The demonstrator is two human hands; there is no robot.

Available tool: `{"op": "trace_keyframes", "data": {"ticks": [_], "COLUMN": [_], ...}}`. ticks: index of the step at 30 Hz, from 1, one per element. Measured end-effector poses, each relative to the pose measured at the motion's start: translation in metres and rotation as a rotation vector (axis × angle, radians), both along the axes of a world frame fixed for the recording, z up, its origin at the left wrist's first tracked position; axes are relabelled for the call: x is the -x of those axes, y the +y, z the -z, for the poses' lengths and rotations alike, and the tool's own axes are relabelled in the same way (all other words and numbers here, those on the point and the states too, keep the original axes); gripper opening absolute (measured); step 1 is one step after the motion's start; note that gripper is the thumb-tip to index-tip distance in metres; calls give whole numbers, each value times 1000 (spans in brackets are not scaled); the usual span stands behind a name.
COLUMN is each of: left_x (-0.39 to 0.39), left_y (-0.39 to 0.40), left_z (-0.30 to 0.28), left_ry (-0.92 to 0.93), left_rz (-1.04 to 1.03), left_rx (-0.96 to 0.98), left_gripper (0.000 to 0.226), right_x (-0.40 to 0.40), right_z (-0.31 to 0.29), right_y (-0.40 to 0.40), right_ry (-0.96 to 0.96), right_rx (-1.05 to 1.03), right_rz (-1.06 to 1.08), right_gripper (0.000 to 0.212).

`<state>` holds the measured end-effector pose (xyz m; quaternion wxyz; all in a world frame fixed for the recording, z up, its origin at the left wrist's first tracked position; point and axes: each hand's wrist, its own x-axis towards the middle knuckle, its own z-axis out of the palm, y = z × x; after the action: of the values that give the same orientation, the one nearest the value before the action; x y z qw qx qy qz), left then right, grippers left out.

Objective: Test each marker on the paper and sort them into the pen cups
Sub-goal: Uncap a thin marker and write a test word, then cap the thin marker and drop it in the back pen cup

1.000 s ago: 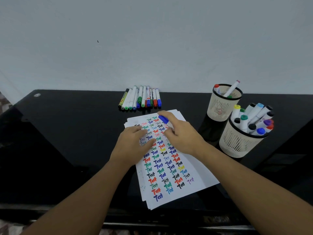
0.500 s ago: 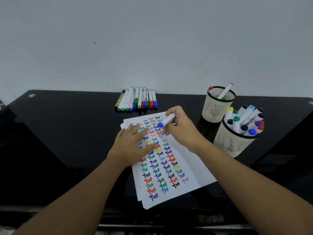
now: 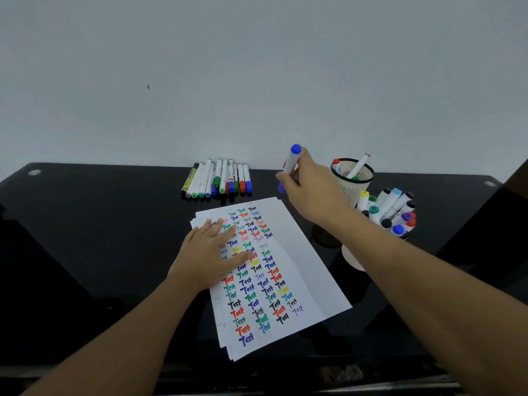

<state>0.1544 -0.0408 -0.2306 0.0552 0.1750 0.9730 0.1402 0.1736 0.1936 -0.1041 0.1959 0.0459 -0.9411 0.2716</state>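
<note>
My right hand [image 3: 310,190] grips a white marker with blue ends [image 3: 292,161], lifted off the paper and held nearly upright just left of the far mesh pen cup [image 3: 353,185]. That cup holds a few markers. A nearer pen cup [image 3: 355,257], packed with several fat markers, stands at the right, partly behind my right forearm. My left hand [image 3: 213,252] lies flat on the stack of paper [image 3: 297,261], which is covered with coloured "Test" words. A row of several markers [image 3: 218,180] lies at the table's back edge.
The table [image 3: 94,238] is glossy black glass with a pale wall right behind it. A dark object [image 3: 511,212] fills the right edge beyond the cups. Metal fittings [image 3: 34,172] sit in the back corners.
My right hand has lifted the blue marker from the paper and carried it up and to the right, toward the far cup. My left hand stays flat on the paper.
</note>
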Motion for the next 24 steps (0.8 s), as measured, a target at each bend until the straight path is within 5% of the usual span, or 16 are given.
{"op": "trace_keyframes", "data": {"ticks": [12, 24], "left_x": [2, 2], "left_y": [-1, -2], "left_z": [4, 2], "left_ry": [6, 11], "left_rz": [2, -5], "left_rx": [-18, -39], "left_gripper": [100, 100], "right_x": [27, 31], "right_z": [-55, -30], "right_y": [100, 121], "right_ry": [-47, -165], "right_rx": [65, 40], "right_rz": [359, 386], "right_gripper": [27, 25]}}
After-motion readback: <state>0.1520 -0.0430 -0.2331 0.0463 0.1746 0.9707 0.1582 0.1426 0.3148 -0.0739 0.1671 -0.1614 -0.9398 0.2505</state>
